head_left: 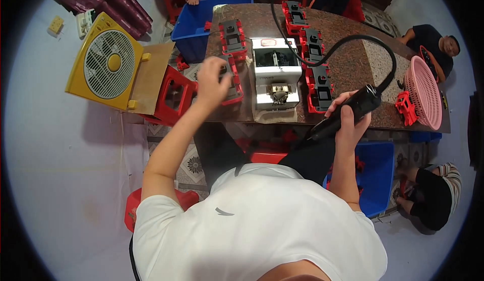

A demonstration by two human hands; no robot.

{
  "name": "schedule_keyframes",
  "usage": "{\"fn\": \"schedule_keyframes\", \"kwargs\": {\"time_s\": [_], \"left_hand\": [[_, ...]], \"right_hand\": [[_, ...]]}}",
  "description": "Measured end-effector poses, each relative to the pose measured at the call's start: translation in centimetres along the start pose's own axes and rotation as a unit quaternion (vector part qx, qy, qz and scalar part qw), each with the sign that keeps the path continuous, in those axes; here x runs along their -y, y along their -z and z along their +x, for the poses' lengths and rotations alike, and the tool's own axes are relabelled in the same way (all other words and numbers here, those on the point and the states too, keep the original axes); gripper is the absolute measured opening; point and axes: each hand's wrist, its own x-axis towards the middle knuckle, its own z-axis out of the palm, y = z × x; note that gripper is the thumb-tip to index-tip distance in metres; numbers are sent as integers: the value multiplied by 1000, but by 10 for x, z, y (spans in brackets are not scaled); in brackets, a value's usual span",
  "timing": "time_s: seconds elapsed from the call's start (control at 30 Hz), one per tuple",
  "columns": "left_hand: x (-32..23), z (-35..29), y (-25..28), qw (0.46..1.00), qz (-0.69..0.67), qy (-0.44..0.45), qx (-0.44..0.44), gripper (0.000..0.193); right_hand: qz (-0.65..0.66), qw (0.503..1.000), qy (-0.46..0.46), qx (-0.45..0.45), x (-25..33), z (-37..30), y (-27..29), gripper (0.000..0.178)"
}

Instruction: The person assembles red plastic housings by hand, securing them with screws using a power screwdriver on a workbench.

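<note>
My right hand is wrapped round a black corded electric screwdriver, held at a slant in front of the table's near edge with its tip pointing down and left. A thick black cable loops from its upper end across the table. My left hand hovers at a red and black plastic assembly, fingers bent and thumb apart, with nothing visible between them; it hides part of that assembly. Between my hands stands a white screw feeder with a dark open top, resting on a cloth.
Red and black assemblies line both sides of the feeder, including one at the right. A pink basket and red part sit at the table's right end. Blue bins, a yellow fan and red stools surround me. Other people are nearby.
</note>
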Motion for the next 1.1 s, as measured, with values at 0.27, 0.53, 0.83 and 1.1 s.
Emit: {"fn": "schedule_keyframes", "kwargs": {"time_s": [0.27,0.53,0.83,1.1], "left_hand": [[64,-5,-31,902,-287,308,99,76],[42,-40,-36,889,-257,379,-7,79],[43,-52,-52,802,-467,368,-54,68],[38,-54,-44,780,-516,352,-23,63]], "right_hand": [[-67,996,-43,40,-12,-1,-6,28],[-61,992,40,108,-23,29,-36,38],[-53,980,143,132,-65,39,-71,37],[-59,979,131,144,-84,33,-68,49]]}}
